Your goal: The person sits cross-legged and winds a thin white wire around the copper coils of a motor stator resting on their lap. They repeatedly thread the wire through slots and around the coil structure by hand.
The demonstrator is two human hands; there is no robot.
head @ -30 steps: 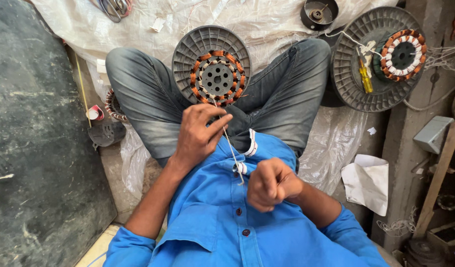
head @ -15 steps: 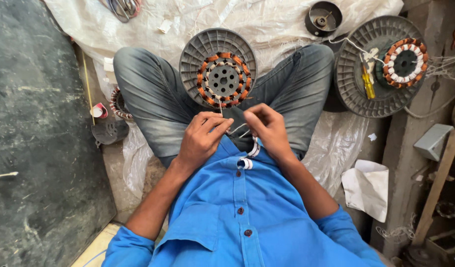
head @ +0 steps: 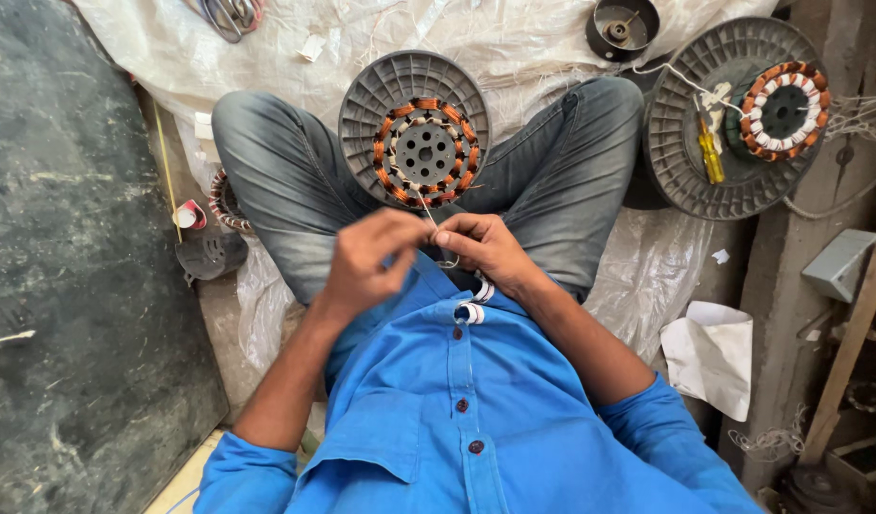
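A thin thread (head: 426, 211) runs from the copper coil ring (head: 424, 152) down to the person's fingers, just in front of the blue shirt (head: 476, 419). The coil ring sits in a grey ribbed disc (head: 414, 128) resting between the knees on the jeans (head: 295, 190). The right hand (head: 485, 249), which a second ago was drawn back as a fist near the chest, has come forward to meet the left hand (head: 366, 262); both now pinch the thread close together, fingertips almost touching. The pull looks finished, and the hands seem to be working the thread at the ring's near edge. Well apart to the right lies a second disc (head: 733, 119) with another coil ring and a yellow screwdriver (head: 711, 152). White plastic sheeting (head: 514, 38) covers the floor.
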